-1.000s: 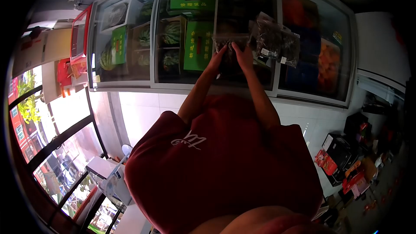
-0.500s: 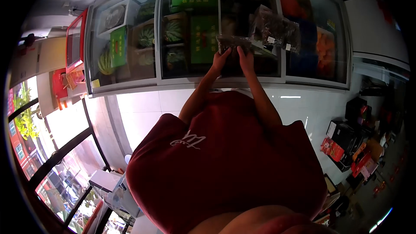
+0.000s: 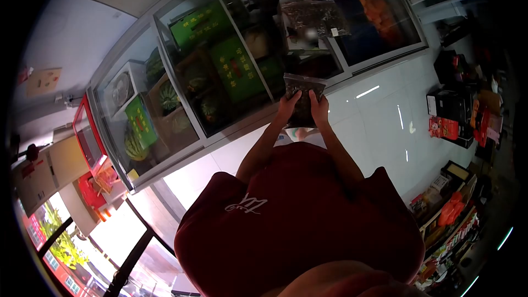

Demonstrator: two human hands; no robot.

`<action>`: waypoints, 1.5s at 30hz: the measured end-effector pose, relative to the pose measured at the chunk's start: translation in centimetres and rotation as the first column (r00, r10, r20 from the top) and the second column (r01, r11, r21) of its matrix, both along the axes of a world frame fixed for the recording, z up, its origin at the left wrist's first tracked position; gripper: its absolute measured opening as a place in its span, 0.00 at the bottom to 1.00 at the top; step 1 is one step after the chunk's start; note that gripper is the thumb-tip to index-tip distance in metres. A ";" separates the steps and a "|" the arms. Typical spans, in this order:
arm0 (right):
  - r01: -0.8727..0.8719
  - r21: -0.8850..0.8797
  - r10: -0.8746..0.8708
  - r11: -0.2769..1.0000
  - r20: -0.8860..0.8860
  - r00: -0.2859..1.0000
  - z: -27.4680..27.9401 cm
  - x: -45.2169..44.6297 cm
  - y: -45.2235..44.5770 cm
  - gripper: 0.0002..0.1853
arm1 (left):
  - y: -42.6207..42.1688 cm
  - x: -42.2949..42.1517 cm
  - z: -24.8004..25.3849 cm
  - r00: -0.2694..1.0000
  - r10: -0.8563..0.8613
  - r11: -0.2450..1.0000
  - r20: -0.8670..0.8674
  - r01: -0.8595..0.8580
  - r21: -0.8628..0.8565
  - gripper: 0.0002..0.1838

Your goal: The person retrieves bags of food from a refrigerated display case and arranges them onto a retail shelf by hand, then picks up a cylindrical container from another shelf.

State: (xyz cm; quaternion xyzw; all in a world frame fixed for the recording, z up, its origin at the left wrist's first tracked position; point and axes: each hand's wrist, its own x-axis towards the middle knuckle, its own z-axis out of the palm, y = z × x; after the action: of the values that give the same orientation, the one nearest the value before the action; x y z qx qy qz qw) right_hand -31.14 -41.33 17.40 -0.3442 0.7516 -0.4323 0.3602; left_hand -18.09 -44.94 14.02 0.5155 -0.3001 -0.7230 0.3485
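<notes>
A clear zip bag (image 3: 303, 87) with dark contents hangs upright between my two hands, in front of my body and close to the edge of the glass-topped case. My left hand (image 3: 287, 106) grips its left side, thumb on the front face. On the right side my right hand (image 3: 319, 109) is closed the same way, thumb pressed to the plastic. More clear bags of dark contents (image 3: 316, 19) lie on the glass top, beyond my hands; a small white label shows on one. What exactly fills the bags is too dark to tell.
Under the glass of the case (image 3: 206, 142) are green boxes (image 3: 237, 69), watermelons (image 3: 135, 146) and orange produce (image 3: 379, 16). White tiled floor (image 3: 379, 115) lies to the right. Farther right stand black boxes (image 3: 448, 107) and a shelf of packaged goods (image 3: 448, 214).
My view has turned, so the case now slants up to the right. Both hands have drawn the bag from over the glass back toward my body, past the case's front edge.
</notes>
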 end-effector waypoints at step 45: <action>0.766 -0.602 -0.785 0.227 0.352 0.510 18.2 -17.2 45.5 0.25 | 35.4 -28.6 21.2 0.230 -0.952 0.307 -0.204 0.707 -0.637 0.38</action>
State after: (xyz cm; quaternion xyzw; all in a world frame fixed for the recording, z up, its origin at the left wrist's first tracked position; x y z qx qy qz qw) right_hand -48.38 4.17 35.63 -0.0387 0.6010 -0.7952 -0.0709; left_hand -46.71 -9.57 35.26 -0.0580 -0.5620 -0.8228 0.0618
